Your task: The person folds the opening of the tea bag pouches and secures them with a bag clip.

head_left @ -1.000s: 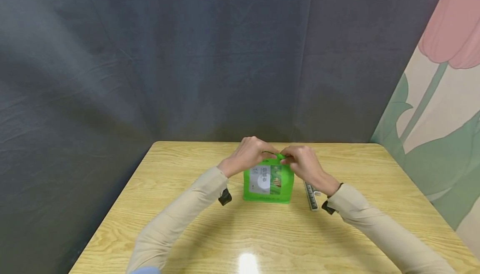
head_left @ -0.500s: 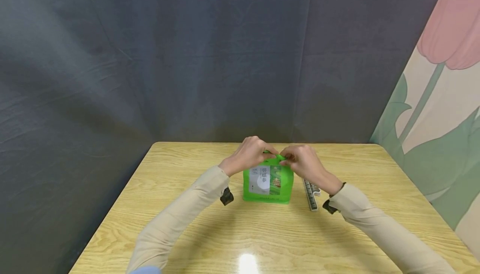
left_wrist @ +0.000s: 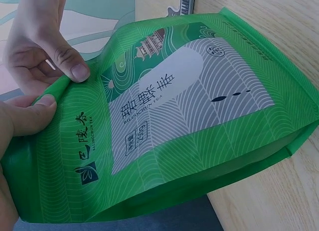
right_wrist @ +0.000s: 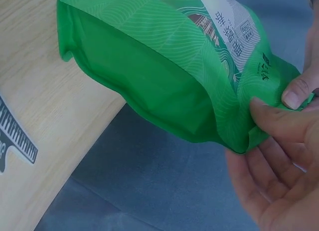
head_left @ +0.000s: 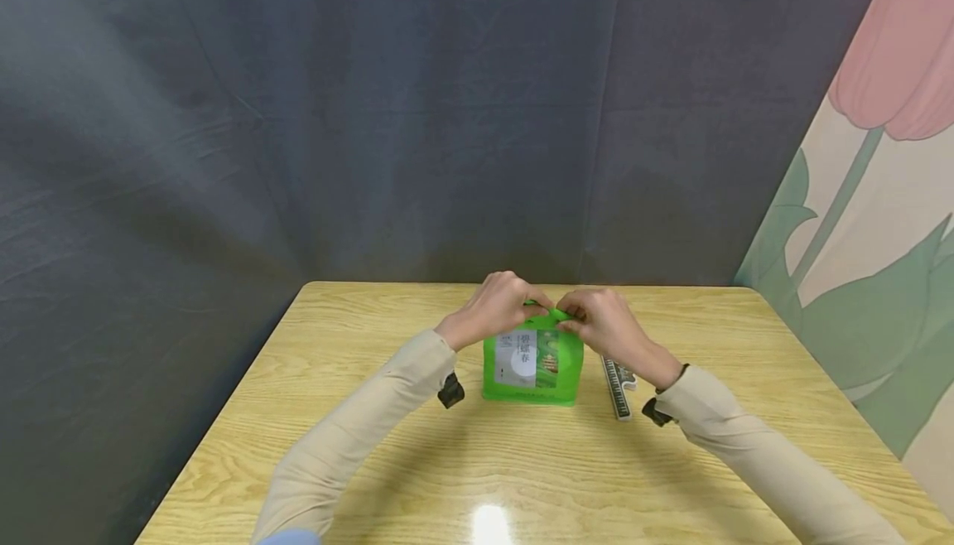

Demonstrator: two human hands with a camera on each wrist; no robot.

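Observation:
A green tea bag (head_left: 532, 363) with a grey and green label stands upright on the table, its printed front toward me. My left hand (head_left: 498, 306) pinches the left part of its top edge between thumb and fingers. The right part of that edge is gripped by my right hand (head_left: 605, 323), thumb in front and fingers behind. Close up in the left wrist view, both thumbs press on the top strip of the tea bag (left_wrist: 164, 106). From the right wrist view, the side fold of the tea bag (right_wrist: 144, 81) shows. The inside of the bag is hidden.
Right of the bag, partly under my right forearm, lies a flat black-and-white piece with a ruler-like or keyboard-like pattern (head_left: 618, 388). The wooden table (head_left: 477, 454) ends at a dark curtain (head_left: 447, 156) behind. A wall with a painted tulip (head_left: 857, 238) borders the right side.
Both hands stay on the top edge of the tea bag. The right fingers shift slightly along it; the bag itself keeps its place.

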